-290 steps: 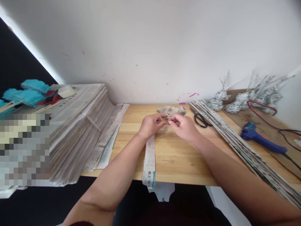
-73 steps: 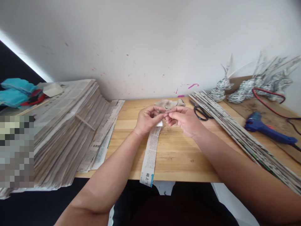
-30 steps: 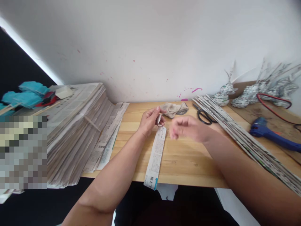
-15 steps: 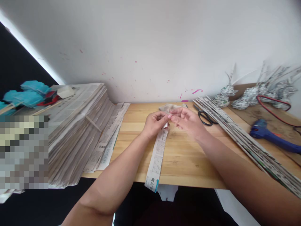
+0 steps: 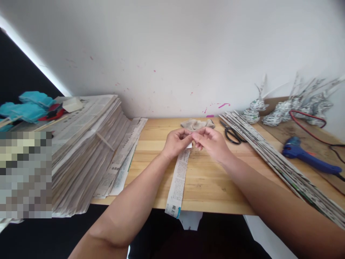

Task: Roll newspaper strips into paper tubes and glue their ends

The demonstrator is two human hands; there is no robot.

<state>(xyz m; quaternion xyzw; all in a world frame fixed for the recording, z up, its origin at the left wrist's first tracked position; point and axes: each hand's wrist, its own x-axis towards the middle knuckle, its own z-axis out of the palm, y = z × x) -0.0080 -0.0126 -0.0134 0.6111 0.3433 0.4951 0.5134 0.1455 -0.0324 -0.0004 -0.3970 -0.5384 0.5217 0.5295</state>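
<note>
Fingers [image 5: 185,139] of my left hand [image 5: 174,144] pinch the upper end of a printed newspaper strip [image 5: 177,183] above the wooden worktop [image 5: 207,183], where they meet the fingertips of my right hand [image 5: 214,144]. My right fingers are drawn together at the tips; whether they grip paper too, I cannot tell. The strip slants down from my left hand, its lower end reaching past the worktop's near edge. A crumpled cloth [image 5: 196,124] lies just beyond my hands. To my right are black-handled scissors [image 5: 234,136], a long bundle of paper rods [image 5: 269,158], a blue glue gun [image 5: 309,158] and woven paper figures [image 5: 277,113]; to my left rises a thick stack of newspapers [image 5: 88,147], topped with light-blue bundles [image 5: 33,108].
</note>
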